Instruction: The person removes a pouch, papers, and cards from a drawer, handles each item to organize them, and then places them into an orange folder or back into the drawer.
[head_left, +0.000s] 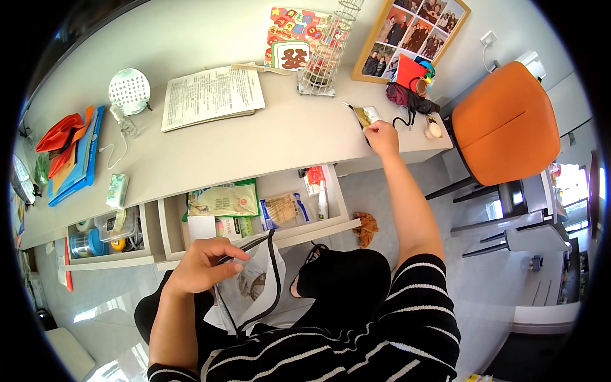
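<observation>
At the right part of the desk (299, 140), my right hand (383, 138) pinches a small gold packet (366, 115) with a dark edge, which lies at the desktop. A thin dark stick-like tip shows beside the packet; what it belongs to is unclear. Over my lap, my left hand (207, 264) is curled at the black-trimmed rim of a clear bag (262, 270). Its thumb and forefinger lie by the trim, and the other fingers are partly hidden. Something brownish and round shows inside the bag.
An open drawer (286, 237) holds packets and a white spray bottle (323, 202). Another open drawer (143, 254) holds containers. On the desk stand an open book (213, 95), a wire rack (318, 73), a photo frame (356, 67) and folders (89, 169). An orange chair (506, 127) stands right.
</observation>
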The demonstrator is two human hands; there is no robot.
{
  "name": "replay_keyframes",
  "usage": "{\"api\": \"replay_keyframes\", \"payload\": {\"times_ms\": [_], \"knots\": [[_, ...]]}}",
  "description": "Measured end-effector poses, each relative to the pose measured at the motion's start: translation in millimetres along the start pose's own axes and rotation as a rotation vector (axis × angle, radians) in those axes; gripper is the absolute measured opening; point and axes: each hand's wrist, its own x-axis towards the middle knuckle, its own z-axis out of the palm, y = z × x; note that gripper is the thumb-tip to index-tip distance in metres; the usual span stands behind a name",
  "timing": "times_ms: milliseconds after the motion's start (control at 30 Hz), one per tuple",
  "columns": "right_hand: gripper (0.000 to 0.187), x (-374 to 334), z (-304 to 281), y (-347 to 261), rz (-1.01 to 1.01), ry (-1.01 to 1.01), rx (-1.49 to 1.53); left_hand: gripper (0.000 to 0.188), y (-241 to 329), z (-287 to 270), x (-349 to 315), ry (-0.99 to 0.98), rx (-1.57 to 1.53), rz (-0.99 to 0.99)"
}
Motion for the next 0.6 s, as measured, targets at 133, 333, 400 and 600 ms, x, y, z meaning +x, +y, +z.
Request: {"api": "replay_keyframes", "payload": {"times_ms": [133, 333, 400, 600], "knots": [[0.015, 15, -13, 13, -0.013, 0.109, 0.097, 0.016, -6, 0, 9, 0.003, -0.055, -0.008], [0.019, 16, -14, 24, -0.089, 0.216, -0.026, 0.016, -4, 3, 15, -0.006, -0.035, -0.018], [0.024, 13, -20, 19, -0.009, 0.161, -0.031, 0.016, -5, 3, 15, -0.002, -0.021, -0.018], [0.037, 37, -31, 54, 0.282, 0.463, -0.139, 0.016, -8, 4, 16, 0.013, -0.053, -0.056]]}}
